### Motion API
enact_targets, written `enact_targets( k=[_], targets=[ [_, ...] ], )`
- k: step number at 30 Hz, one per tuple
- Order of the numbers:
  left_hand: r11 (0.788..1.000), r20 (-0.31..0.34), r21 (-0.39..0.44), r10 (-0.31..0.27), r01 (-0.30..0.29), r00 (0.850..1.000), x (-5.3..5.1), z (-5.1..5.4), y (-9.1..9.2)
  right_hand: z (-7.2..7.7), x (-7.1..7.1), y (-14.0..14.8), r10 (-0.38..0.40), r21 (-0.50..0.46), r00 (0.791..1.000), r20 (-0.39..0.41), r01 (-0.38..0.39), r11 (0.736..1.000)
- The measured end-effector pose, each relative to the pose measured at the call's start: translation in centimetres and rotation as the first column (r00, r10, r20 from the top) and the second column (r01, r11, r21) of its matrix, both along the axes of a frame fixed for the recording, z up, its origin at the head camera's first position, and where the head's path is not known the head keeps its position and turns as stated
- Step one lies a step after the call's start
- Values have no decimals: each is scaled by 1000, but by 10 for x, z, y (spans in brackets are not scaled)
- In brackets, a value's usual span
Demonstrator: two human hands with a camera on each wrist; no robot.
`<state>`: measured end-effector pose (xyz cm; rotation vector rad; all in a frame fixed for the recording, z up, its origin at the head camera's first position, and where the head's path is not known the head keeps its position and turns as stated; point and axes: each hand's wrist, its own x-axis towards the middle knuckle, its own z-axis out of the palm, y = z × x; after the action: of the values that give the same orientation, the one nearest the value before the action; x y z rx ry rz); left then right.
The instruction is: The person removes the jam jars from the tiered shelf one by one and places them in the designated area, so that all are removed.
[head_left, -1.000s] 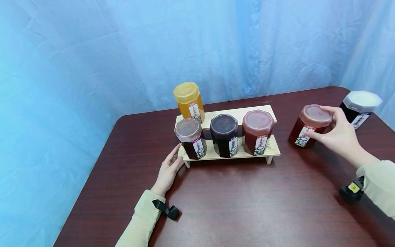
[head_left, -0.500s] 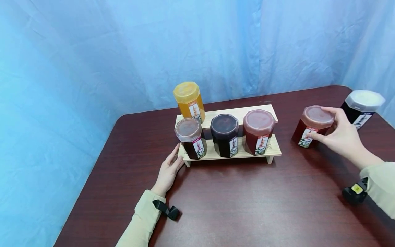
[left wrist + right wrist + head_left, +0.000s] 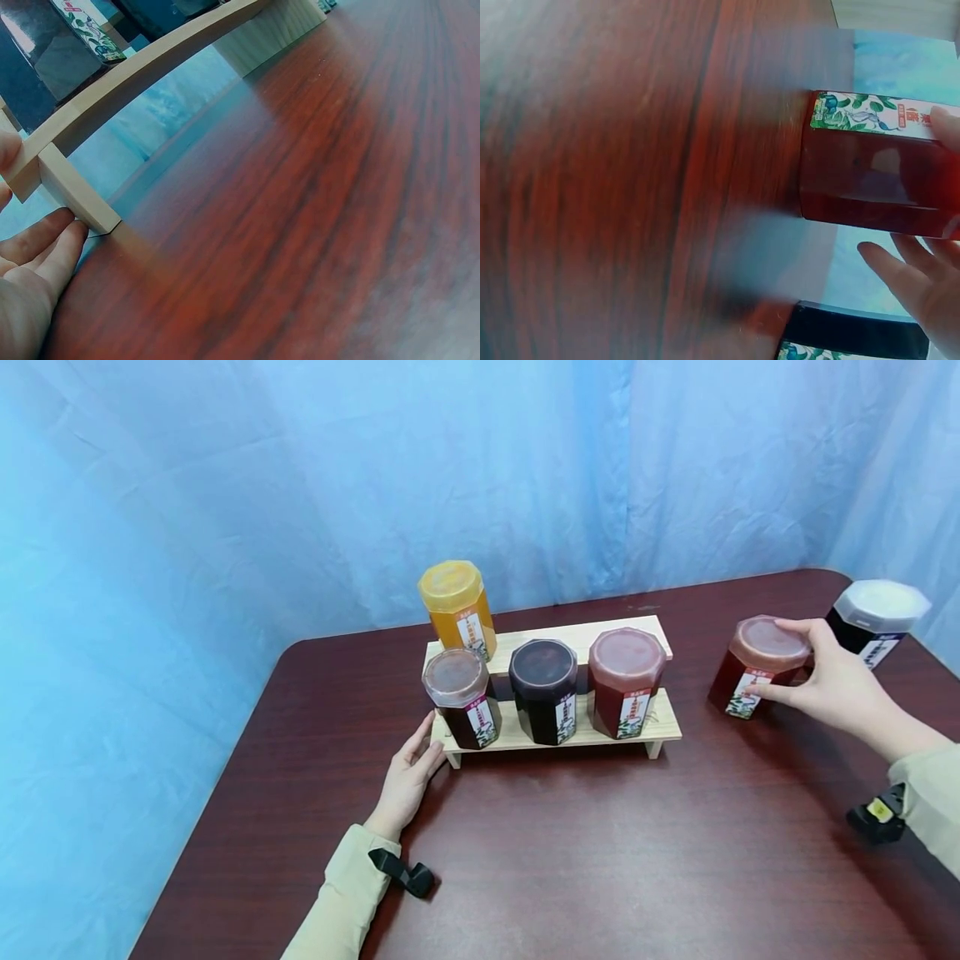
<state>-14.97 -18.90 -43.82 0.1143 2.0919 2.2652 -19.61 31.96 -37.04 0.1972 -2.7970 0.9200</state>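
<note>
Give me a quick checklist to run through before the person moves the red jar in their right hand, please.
1. Grip: ok; the right hand holds the red jar from its right side.
2. Red jar's base lifted off the table: cannot tell.
3. Rack touched by the other hand: ok; the left hand touches the left end of the wooden rack, though how firmly is unclear.
4. Jars on the lower shelf: ok; three jars stand in a row.
5. Clearance from the white-lidded jar: cannot tell; the right hand overlaps it in the head view.
</note>
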Motion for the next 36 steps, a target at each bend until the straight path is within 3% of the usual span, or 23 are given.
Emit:
enact_targets(
  k=[10, 14, 25, 36],
  targets=[
    [1000, 9, -10, 9, -9, 1000, 0, -1, 0, 6, -5, -2, -16, 184, 998, -54, 26, 983],
    [1000, 2, -6, -2, 2, 1000, 0, -1, 0, 10, -6, -3, -43, 209, 997, -71, 57, 976],
    [1000, -8, -5, -9, 9, 1000, -1, -2, 0, 17, -11, -4, -184, 267, 982, 43, 166, 949],
    [1000, -15, -25, -8, 8, 1000, -2, -2, 0, 21, -17, -2, -212, 297, 977, -14, 207, 932]
  ],
)
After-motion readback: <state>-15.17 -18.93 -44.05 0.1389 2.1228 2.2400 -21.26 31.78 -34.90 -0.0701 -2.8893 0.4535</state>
